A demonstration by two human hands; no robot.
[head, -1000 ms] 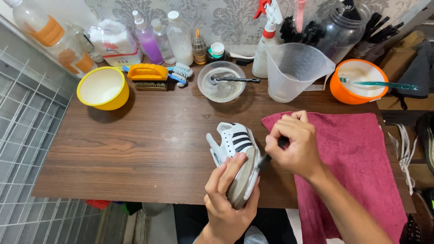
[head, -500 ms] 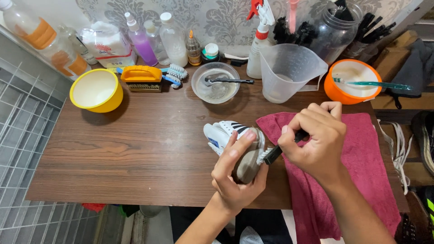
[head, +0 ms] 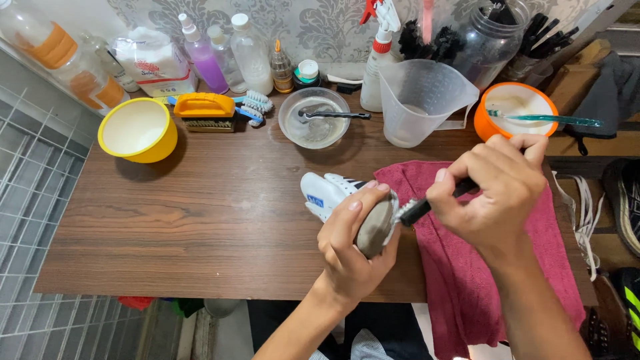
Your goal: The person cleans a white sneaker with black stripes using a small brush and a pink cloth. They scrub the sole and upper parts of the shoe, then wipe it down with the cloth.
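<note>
Left grip (head: 353,243) around tilted shoe (head: 333,200)

Wooden table (head: 200,220) carries a yellow bowl (head: 137,130) at back left. Just beside it lies an orange scrub brush (head: 204,111), bristles down. A clear glass bowl (head: 313,117) holds a dark-handled tool. A translucent measuring jug (head: 421,100) stands right of it, a white spray bottle (head: 375,63) behind. An orange bowl (head: 515,108) bears a teal toothbrush (head: 547,119) across its rim. Assorted bottles line the wall.
</note>
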